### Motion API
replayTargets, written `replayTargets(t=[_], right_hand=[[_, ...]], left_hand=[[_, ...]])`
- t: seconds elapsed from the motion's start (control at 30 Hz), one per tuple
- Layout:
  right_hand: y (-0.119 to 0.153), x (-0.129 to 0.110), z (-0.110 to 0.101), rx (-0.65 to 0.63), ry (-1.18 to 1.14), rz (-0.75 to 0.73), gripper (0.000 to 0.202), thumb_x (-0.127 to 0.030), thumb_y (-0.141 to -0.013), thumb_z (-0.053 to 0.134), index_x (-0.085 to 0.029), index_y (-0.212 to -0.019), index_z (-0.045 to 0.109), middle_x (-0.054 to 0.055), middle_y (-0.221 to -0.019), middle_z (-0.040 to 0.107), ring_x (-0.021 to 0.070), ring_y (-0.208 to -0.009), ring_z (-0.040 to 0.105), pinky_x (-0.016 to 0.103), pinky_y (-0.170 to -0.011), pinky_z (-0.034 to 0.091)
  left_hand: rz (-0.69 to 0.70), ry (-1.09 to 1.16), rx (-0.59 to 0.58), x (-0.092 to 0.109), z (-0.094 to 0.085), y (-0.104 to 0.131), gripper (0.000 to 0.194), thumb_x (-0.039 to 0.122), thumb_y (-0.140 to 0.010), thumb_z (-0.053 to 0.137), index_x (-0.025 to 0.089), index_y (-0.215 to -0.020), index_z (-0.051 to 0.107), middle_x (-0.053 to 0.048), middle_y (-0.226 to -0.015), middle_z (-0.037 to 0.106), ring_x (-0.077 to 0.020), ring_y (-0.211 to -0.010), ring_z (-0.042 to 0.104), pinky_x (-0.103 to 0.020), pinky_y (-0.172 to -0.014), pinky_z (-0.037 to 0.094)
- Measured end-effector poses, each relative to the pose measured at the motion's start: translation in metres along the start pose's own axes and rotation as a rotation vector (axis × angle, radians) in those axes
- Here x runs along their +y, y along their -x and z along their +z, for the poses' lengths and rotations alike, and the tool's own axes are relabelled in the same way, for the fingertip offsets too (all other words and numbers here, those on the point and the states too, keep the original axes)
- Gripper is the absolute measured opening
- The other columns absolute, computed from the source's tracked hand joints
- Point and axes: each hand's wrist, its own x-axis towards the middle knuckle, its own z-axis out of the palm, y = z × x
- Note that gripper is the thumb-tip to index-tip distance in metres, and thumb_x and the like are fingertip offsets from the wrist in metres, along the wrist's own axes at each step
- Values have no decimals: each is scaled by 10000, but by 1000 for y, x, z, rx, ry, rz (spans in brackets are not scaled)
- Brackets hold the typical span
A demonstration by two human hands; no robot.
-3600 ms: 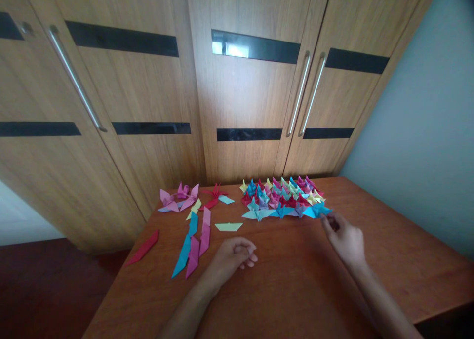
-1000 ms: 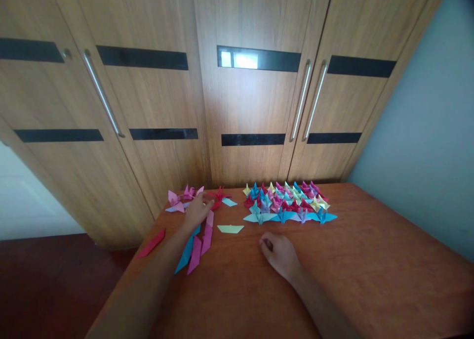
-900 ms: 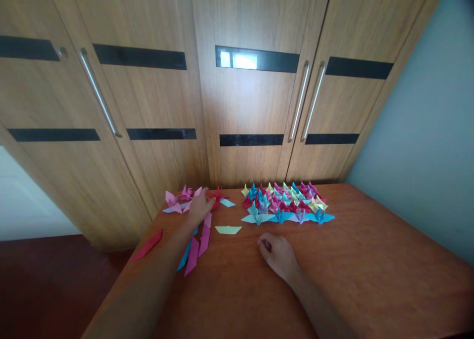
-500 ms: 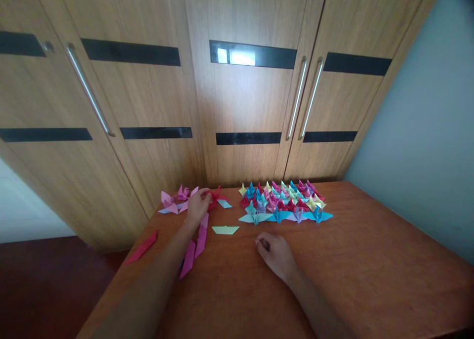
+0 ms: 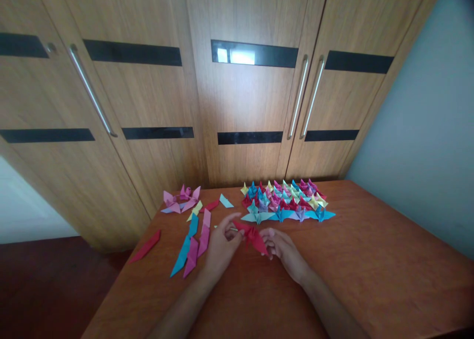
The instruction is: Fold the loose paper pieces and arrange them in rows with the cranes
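Nearest the camera, both forearms run up from 6 o'clock and meet over the wooden table (image 5: 370,260). The left hand (image 5: 220,245) and right hand (image 5: 283,247) hold one red folded paper piece (image 5: 253,233) between them, just above the tabletop near centre; left fingertips pinch its 9 o'clock end, right fingertips close on its 3 o'clock edge. Both grips are narrow, on paper only.

At 9 o'clock of the left hand lie the flat folded strips (image 5: 192,242), blue and pink, side by side. A lone red strip (image 5: 145,246) sits farther out at 9 o'clock, near the table edge. A pale green flat piece (image 5: 232,227) is mostly hidden behind the left fingers.

Beyond, at 11 o'clock, a small cluster of pink folded figures (image 5: 179,200) with loose bits beside it. At 12 to 1 o'clock stands the ranked block of finished coloured figures (image 5: 285,200), closely packed. Behind all, the wardrobe doors (image 5: 240,92).

Risks, as judged: a light two-point pinch could let the red piece slip or crease off-line; uneven pull between hands could tear a fold; the red strip near the edge could be swept off by the left forearm.
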Motion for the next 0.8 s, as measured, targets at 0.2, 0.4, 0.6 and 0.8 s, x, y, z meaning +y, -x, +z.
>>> replayTargets(t=[0.2,0.4,0.6,0.8], right_hand=[[1,-3,2,-37,169,13,349,-502,-744,627,-184,-887,629,19,-772,645,117,-634,550,205,-516,364],[-4,2,-3,66,278,-29,322,-490,-728,649,-169,-727,631,-2,-637,618,102,-568,524,203,-504,358],[-4,0,-8,51,189,-25,328,-492,-792,578,-177,-797,668,35,-754,673,114,-615,557,204,-501,360],[-4,0,-11,168,221,19,321,-479,-770,613,-174,-807,706,58,-766,698,120,-616,565,209,-509,350]], left_hand=[[-79,99,81,-16,-1,2,394,306,-696,661,179,-1046,531,40,-639,587,-144,-611,602,-205,-503,409],[-124,151,123,-20,-6,3,325,316,-663,699,172,-900,530,21,-628,624,-151,-615,616,-199,-485,397],[-193,195,142,-15,-11,3,313,300,-654,709,170,-887,546,2,-681,657,-138,-627,616,-185,-487,384],[-251,206,126,-14,-13,3,272,291,-671,708,167,-863,562,0,-691,649,-117,-644,602,-172,-505,378]])
